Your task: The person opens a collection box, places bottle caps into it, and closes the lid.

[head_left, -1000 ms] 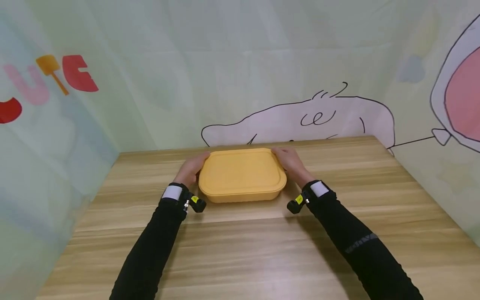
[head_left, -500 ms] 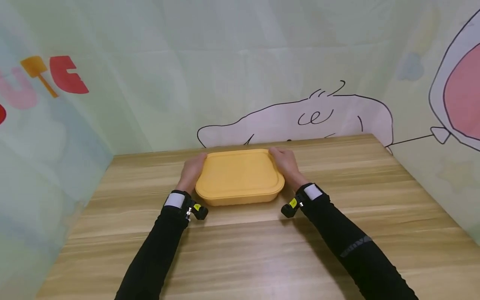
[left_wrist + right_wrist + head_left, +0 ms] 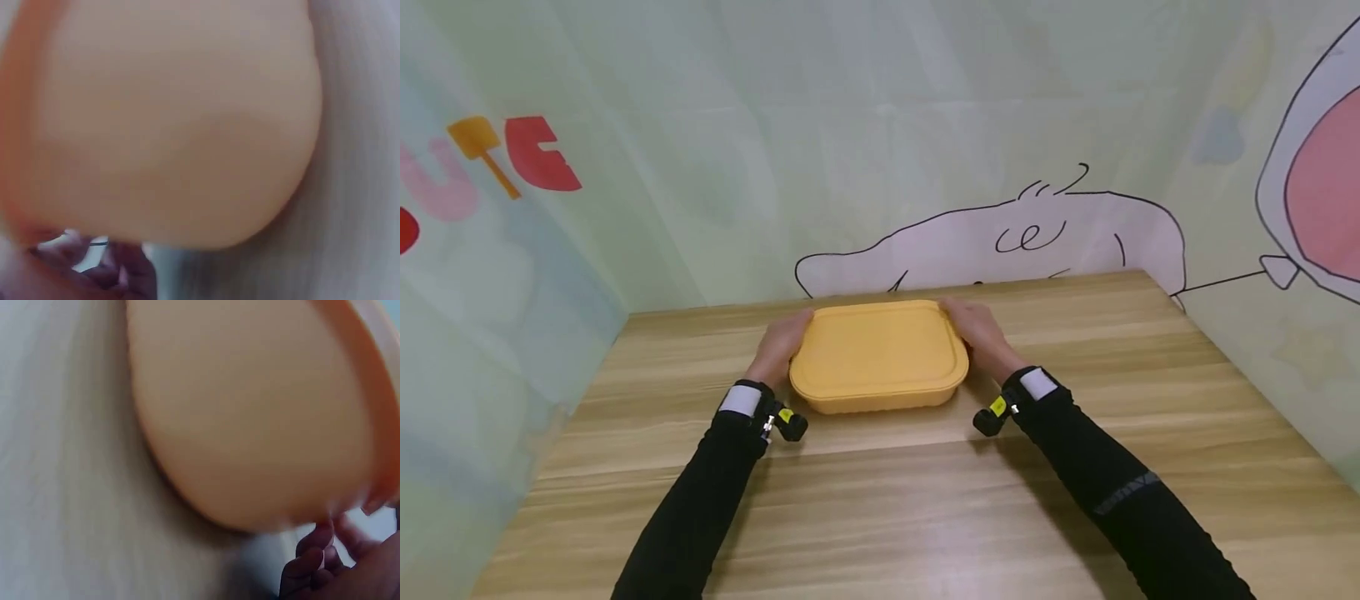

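Note:
A yellow lidded food container (image 3: pixel 880 350), a rounded rectangle, lies lengthwise across the far part of the wooden table (image 3: pixel 880 500). My left hand (image 3: pixel 778 346) grips its left end near the back corner, thumb at the lid's edge. On the opposite end my right hand (image 3: pixel 981 333) holds the back right corner in the same way. Close up in the left wrist view, the container's smooth side wall (image 3: pixel 187 125) fills most of the picture, with curled fingers (image 3: pixel 128 269) at its far corner. The right wrist view shows bent fingers (image 3: pixel 312 556) at the other far corner.
Behind the table hangs a pale cloth backdrop (image 3: pixel 850 167) with a cartoon figure drawn on it, close beyond the container. It continues along the left and right sides of the table. Black sleeves (image 3: pixel 700 500) cover both arms, and a small camera (image 3: pixel 790 423) sits on each wrist.
Both wrists spread slightly outward in the last half second while the hands keep their grip. The head view has shifted a little; the container stays at nearly the same place on the table.

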The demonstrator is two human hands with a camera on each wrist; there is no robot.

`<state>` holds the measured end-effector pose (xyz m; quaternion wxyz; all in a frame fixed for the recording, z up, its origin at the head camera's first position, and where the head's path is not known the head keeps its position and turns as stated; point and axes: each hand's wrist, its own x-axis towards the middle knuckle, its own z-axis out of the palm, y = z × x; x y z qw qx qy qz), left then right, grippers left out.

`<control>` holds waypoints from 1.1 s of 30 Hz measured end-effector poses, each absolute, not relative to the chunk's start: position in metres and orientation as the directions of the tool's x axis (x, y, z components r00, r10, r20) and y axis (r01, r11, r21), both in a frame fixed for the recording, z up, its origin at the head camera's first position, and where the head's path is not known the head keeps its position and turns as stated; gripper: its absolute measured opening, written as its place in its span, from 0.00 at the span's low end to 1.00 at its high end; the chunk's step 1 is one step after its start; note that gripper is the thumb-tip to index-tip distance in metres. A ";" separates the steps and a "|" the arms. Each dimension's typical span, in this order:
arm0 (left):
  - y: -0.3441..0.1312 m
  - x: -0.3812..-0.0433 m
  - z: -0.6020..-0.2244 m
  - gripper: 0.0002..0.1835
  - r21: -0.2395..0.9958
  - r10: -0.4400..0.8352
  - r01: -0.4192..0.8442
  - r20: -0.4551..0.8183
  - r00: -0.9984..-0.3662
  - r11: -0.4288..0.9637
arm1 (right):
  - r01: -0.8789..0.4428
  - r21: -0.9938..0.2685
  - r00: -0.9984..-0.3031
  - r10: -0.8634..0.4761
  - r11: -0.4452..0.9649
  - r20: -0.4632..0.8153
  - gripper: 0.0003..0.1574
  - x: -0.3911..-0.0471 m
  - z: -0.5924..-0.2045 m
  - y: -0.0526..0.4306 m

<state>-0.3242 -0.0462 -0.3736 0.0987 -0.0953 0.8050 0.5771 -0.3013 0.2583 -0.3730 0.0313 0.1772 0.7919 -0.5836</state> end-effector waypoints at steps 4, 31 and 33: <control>-0.057 -0.318 -0.368 0.31 0.892 0.023 -0.278 -0.306 -0.952 0.358 | 0.279 -0.942 -0.945 0.230 0.188 -0.234 0.37 -0.286 -0.366 0.267; -0.077 -0.240 -0.374 0.18 0.930 0.235 -0.362 -0.340 -0.911 -0.060 | 0.219 -0.951 -0.963 -0.108 0.219 -0.247 0.12 -0.207 -0.365 0.271; -0.077 -0.238 -0.374 0.18 0.929 0.220 -0.364 -0.342 -0.914 -0.069 | 0.201 -0.953 -0.968 -0.103 0.226 -0.228 0.12 -0.206 -0.365 0.269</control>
